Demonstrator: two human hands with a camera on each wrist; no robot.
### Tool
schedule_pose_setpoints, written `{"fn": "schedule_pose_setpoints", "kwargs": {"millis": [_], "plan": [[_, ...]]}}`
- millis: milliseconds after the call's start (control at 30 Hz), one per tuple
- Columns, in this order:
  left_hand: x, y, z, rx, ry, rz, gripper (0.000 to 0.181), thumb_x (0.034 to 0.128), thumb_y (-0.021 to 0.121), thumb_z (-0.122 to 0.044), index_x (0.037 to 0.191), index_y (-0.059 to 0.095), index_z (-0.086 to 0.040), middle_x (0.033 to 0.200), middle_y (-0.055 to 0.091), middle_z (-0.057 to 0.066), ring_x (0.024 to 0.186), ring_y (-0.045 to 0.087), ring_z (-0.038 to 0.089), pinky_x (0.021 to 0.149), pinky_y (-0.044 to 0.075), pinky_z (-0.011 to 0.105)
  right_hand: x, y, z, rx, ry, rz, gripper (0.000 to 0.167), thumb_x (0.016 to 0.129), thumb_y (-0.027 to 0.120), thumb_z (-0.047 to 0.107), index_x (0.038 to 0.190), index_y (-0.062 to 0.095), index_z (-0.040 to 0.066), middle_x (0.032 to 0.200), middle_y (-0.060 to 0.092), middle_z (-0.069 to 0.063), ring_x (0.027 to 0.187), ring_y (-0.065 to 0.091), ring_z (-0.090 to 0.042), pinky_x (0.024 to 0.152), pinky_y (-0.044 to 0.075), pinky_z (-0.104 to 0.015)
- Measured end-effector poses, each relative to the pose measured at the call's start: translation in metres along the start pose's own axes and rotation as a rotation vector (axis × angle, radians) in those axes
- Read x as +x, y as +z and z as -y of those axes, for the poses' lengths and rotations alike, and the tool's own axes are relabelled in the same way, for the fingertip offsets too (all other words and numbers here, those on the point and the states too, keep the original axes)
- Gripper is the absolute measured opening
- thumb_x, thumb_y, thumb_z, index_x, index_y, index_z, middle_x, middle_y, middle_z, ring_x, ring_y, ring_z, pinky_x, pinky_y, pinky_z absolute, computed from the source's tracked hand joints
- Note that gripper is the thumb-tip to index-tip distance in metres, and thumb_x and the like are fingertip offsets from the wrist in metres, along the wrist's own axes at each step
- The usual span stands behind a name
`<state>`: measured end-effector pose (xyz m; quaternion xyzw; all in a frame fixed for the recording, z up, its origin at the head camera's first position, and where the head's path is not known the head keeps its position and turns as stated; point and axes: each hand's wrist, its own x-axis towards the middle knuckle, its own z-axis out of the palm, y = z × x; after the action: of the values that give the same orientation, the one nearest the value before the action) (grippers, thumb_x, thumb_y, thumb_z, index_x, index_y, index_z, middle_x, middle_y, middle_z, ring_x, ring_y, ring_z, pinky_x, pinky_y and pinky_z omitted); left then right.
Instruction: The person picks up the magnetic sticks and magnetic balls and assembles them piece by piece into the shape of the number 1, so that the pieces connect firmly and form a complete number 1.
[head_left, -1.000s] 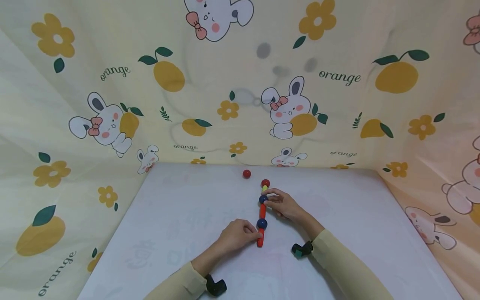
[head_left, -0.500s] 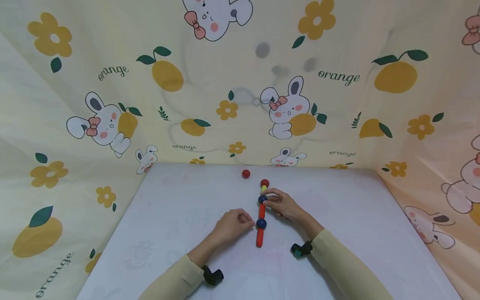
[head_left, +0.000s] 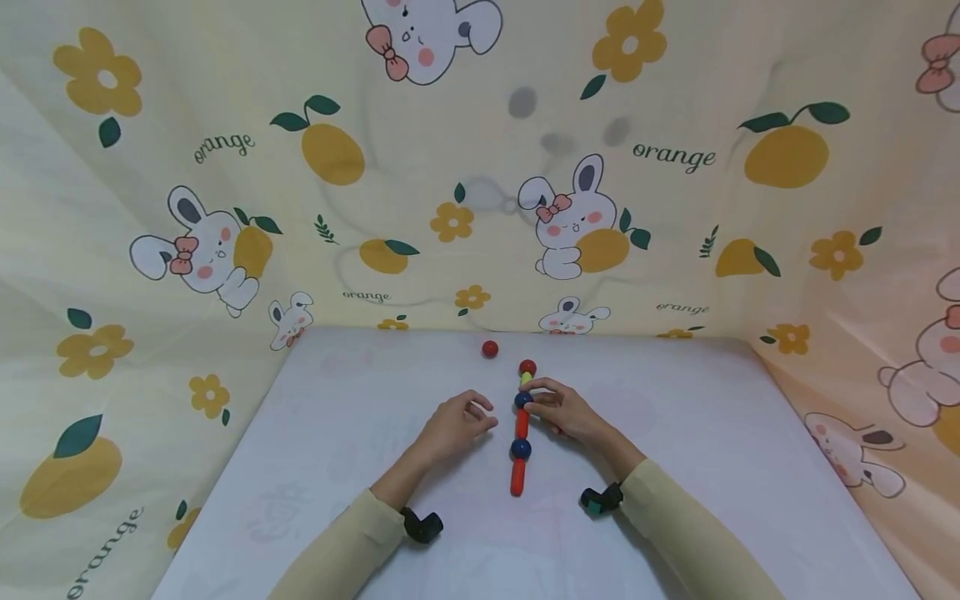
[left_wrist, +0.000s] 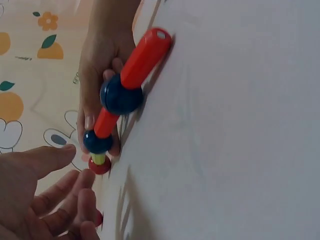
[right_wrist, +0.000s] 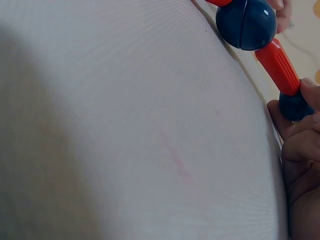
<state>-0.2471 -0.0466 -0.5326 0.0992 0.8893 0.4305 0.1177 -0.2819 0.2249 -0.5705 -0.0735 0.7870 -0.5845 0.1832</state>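
A chain of toy balls and rods lies on the white table, running away from me. From the near end come a red rod, a blue ball, a second red rod, a second blue ball, a short yellow-green rod and a red ball. My right hand pinches the farther blue ball between thumb and fingers. To the left of the chain, my left hand hovers apart from it, fingers loosely bent with nothing in them.
A loose red ball lies near the back edge of the table, left of the chain's far end. A patterned cloth with rabbits and oranges rises behind and on both sides. Black wrist devices are on both arms.
My left hand has released the nearest red rod and moved away, up and to the left of the chain. My right hand keeps its hold on the blue ball.
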Motion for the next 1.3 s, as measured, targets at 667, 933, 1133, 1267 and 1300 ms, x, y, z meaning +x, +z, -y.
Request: {"fn": "schedule_pose_setpoints", "kwargs": {"millis": [667, 933, 1133, 1267, 1300], "plan": [[0.046, -0.008, 0.011, -0.056, 0.123, -0.045, 0.03, 0.102, 0.077, -0.028, 0.129, 0.066, -0.022, 0.114, 0.072, -0.001, 0.097, 0.066, 0.019, 0.091, 0.058, 0.039, -0.001, -0.001, 0.002, 0.035, 0.035, 0.001, 0.044, 0.102, 0.077, 0.034, 0.143, 0.065, 0.026, 0.129, 0.071, -0.013, 0.056, 0.047, -0.019, 0.053, 0.04, -0.024], [0.069, -0.011, 0.016, -0.029, 0.115, -0.065, 0.036, 0.1015, 0.078, -0.028, 0.133, 0.063, -0.019, 0.12, 0.07, 0.003, 0.1, 0.066, 0.021, 0.093, 0.059, 0.038, -0.002, 0.0, 0.003, 0.03, 0.017, 0.008, 0.044, 0.103, 0.075, 0.034, 0.145, 0.064, 0.025, 0.13, 0.071, -0.014, 0.057, 0.047, -0.019, 0.054, 0.04, -0.024], [0.082, -0.015, 0.019, -0.029, 0.115, -0.097, 0.04, 0.1007, 0.079, -0.025, 0.136, 0.062, -0.014, 0.123, 0.068, 0.007, 0.1, 0.064, 0.024, 0.093, 0.058, 0.041, -0.002, 0.001, 0.003, 0.029, 0.024, 0.004, 0.043, 0.104, 0.074, 0.034, 0.144, 0.064, 0.026, 0.132, 0.07, -0.014, 0.057, 0.047, -0.019, 0.054, 0.04, -0.024], [0.091, -0.016, 0.021, -0.021, 0.11, -0.1, 0.042, 0.1004, 0.079, -0.025, 0.137, 0.061, -0.015, 0.124, 0.067, 0.008, 0.099, 0.063, 0.023, 0.093, 0.057, 0.039, -0.001, 0.0, 0.003, 0.031, 0.015, 0.012, 0.043, 0.104, 0.074, 0.033, 0.144, 0.064, 0.025, 0.131, 0.071, -0.013, 0.058, 0.046, -0.02, 0.054, 0.04, -0.024], [0.093, -0.017, 0.021, -0.021, 0.105, -0.097, 0.042, 0.1002, 0.08, -0.026, 0.137, 0.061, -0.016, 0.124, 0.067, 0.008, 0.099, 0.063, 0.023, 0.093, 0.057, 0.038, -0.001, 0.0, 0.002, 0.03, 0.011, 0.014, 0.043, 0.104, 0.074, 0.034, 0.145, 0.063, 0.025, 0.131, 0.071, -0.013, 0.058, 0.046, -0.02, 0.054, 0.04, -0.024]]}}
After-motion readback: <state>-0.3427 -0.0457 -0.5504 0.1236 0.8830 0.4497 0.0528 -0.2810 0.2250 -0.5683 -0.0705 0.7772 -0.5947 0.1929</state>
